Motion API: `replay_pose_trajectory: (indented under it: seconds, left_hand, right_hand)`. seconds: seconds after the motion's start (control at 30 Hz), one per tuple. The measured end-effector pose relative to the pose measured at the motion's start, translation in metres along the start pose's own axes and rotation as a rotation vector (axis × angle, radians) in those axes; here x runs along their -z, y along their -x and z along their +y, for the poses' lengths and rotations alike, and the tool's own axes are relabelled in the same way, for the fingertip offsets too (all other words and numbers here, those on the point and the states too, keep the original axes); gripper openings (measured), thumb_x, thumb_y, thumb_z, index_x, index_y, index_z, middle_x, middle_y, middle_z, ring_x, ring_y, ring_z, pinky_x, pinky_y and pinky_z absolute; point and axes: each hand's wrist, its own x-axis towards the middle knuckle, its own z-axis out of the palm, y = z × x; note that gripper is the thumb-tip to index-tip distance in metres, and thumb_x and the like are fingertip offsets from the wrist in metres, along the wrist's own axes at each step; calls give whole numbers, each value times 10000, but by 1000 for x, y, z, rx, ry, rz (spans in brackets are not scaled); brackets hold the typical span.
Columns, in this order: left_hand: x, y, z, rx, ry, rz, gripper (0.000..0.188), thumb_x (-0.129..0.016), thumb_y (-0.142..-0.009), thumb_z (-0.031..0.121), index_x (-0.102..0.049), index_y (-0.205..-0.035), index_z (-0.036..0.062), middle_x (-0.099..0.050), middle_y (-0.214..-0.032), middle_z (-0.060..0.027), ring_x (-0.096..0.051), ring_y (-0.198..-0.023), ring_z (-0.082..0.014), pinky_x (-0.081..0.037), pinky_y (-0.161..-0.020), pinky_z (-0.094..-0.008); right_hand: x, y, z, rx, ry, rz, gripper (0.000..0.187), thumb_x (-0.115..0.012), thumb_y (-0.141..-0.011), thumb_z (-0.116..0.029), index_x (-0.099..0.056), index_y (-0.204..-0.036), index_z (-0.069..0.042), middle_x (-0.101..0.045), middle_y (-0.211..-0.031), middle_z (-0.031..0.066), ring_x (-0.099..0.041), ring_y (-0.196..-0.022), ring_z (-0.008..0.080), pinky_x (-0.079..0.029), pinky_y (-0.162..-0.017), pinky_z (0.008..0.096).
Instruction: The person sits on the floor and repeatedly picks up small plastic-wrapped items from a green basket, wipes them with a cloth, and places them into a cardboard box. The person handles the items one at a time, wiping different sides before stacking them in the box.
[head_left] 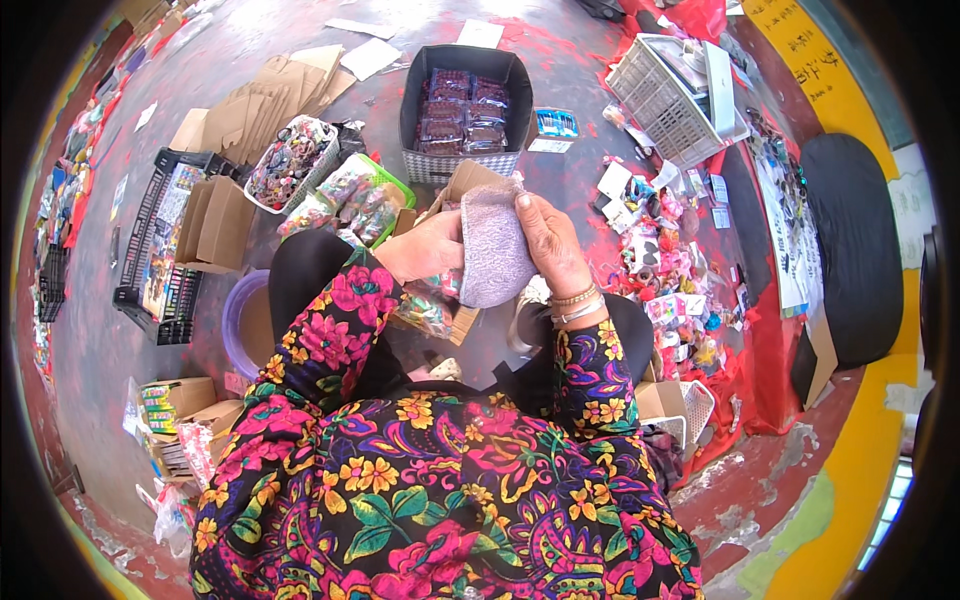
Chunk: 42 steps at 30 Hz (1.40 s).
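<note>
A fuzzy lilac-grey cloth piece (497,250), rounded at its lower end, is held up in front of my lap. On its left side, my left hand (425,248) grips it, with the fingertips hidden behind or inside the cloth. My right hand (556,250), wearing bracelets, pinches its upper right edge, thumb on the near face. Below and behind the cloth is an open cardboard box (463,326) between my knees, mostly covered by my hands. Clear bags of colourful small items (425,312) show at it.
Ahead stands a black-lined bin (409,110) of dark red packets. To the left are a basket of hair ties (292,165), a green basket (397,185), a black crate (186,330) and a purple basin (238,340). A pile of small accessories (670,265) and a white crate (660,105) lie right.
</note>
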Motion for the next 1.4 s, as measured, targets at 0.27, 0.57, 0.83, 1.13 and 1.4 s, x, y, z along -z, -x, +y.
replay_pose_trajectory:
  seconds: [0.27,0.57,0.83,1.13,1.4]
  left_hand:
    - [-8,3,-1,-58,-57,45,523,-653,-809,48,-438,-1287,46,-549,-1191,-37,-517,-1061,-104,-426,-916,-289]
    - [0,7,1,-41,-72,100,481,-640,-820,64,-462,-1264,20,-572,-1129,-26,-532,-1006,-77,-437,-872,-248]
    - [1,7,6,-70,-65,113,506,-646,-811,59,-441,-1271,12,-553,-1153,-38,-541,-1015,-98,-439,-884,-270]
    - [-2,8,20,12,537,369,254,-618,-851,121,-562,-1068,3,-636,-934,-84,-645,-814,-177,-543,-717,-321]
    - [-24,1,16,63,530,472,324,-508,-923,347,-560,-1021,42,-627,-829,-84,-638,-690,-158,-548,-598,-283]
  right_hand:
    - [-8,7,-2,-97,118,152,425,-470,-938,-366,-628,-910,27,-607,-729,31,-502,-710,76,-436,-637,255]
    - [-4,0,3,-68,37,4,423,-452,-948,-355,-624,-894,27,-606,-722,31,-498,-693,79,-437,-631,264]
    - [7,-2,10,-82,153,413,444,-430,-955,-356,-609,-848,36,-597,-726,61,-483,-680,120,-428,-617,294]
    - [55,-5,-30,-35,-874,532,454,-410,-950,-404,-466,-1237,-57,-533,-1209,95,-498,-1125,258,-379,-975,435]
    - [-19,-11,-4,209,465,19,391,-412,-955,-311,-539,-1182,-19,-572,-1124,146,-524,-1079,274,-370,-954,347]
